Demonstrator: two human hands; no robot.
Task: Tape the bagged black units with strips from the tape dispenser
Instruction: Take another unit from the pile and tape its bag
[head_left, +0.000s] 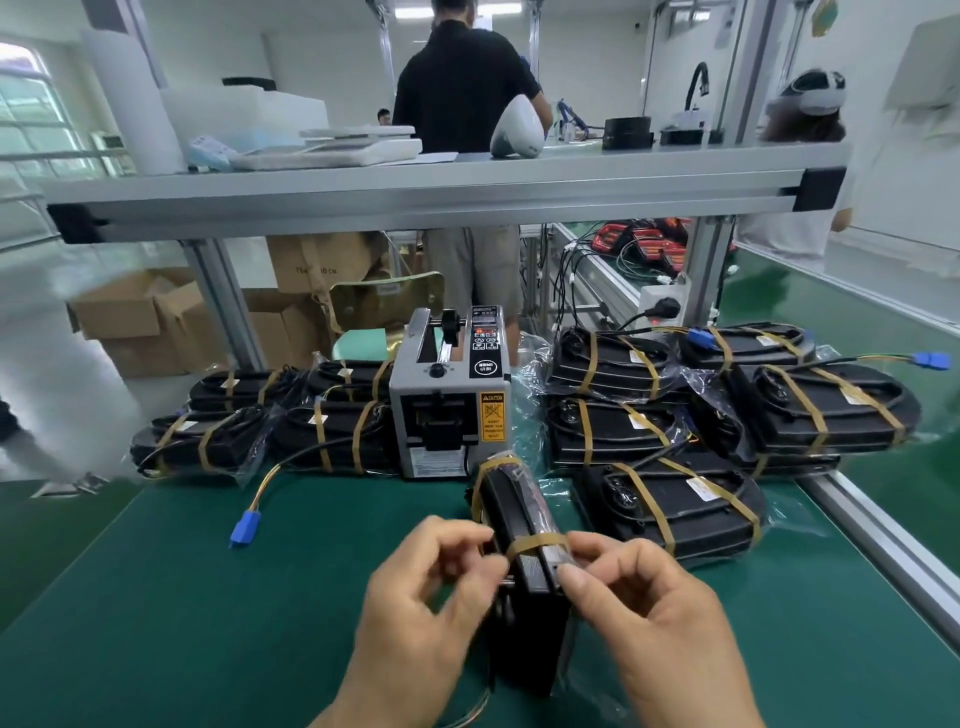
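glossy bagged black unit (524, 551) pinched by left hand (431, 597) and right hand (649, 623) at its tan tape strip (535, 543).

Bare green mat (171, 597) open at near left, wide passage for hand. Blue connector (243, 527) on yellow leads lies at its far edge. Tape dispenser (448, 395) stands centre, flanked tight by left stack of taped units (260, 421) and right stack of taped units (717, 415); no gap either side. Held unit (524, 566) stands just before dispenser mouth, between left hand (415, 613) and right hand (660, 623), blocking straight approach. Overhead shelf beam (415, 202) caps reach above. Aluminium rail (883, 540) bounds right edge.
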